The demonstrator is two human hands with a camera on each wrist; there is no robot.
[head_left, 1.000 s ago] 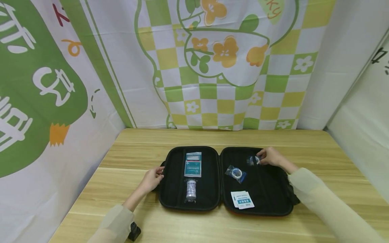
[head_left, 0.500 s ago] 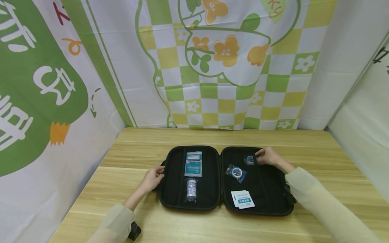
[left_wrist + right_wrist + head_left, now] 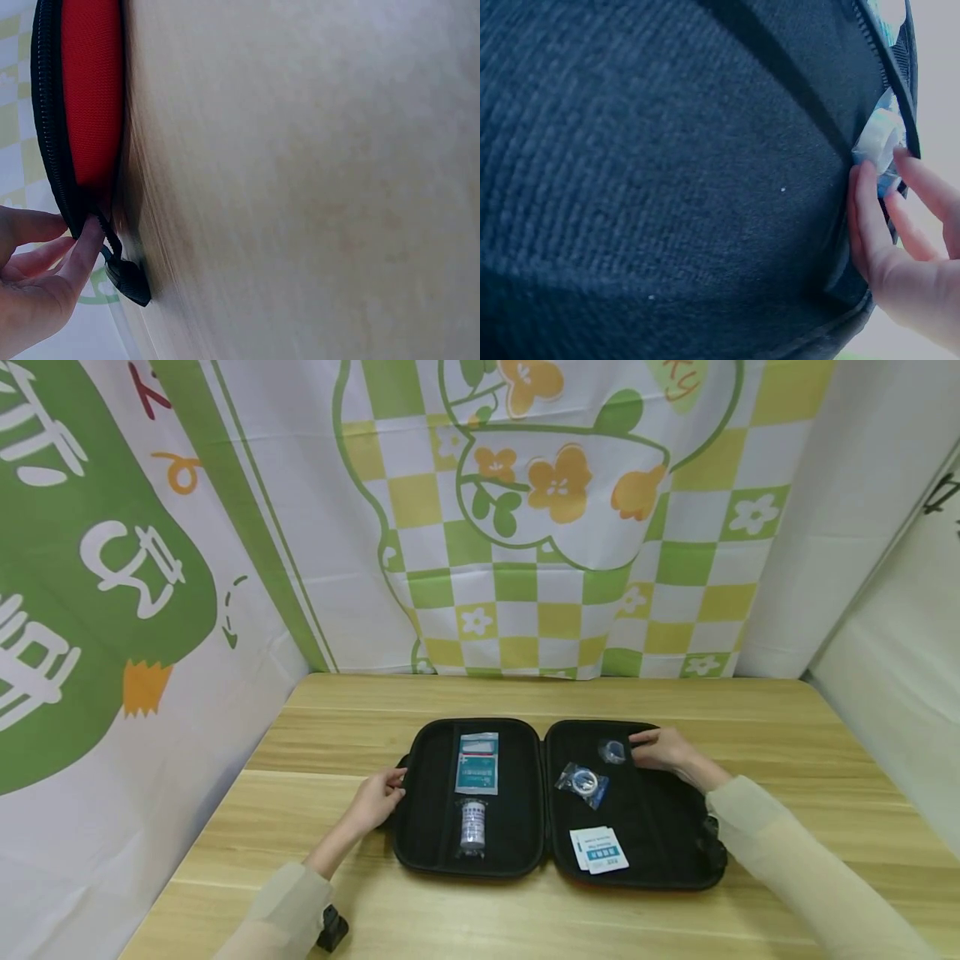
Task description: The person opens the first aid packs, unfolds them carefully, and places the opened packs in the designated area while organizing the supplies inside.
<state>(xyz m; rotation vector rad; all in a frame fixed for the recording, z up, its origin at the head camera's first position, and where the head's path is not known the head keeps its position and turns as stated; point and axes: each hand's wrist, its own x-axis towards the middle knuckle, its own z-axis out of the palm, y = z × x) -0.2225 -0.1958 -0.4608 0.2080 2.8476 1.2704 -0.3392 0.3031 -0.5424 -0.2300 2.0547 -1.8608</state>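
Left hand (image 3: 377,800) around case edge (image 3: 46,112), right hand (image 3: 666,749) straight-fingered beside wrapped roll (image 3: 612,752)

tabletop (image 3: 465,914): pale wood, streaked grain; rounded far corners;
case (image 3: 513,835): directly on tabletop; unfolded, both halves side by side; black inside, red outside

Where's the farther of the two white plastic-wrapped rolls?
In the head view, the farther white plastic-wrapped roll lies in the right half of the black-lined case, near the far edge, just left of the right hand.
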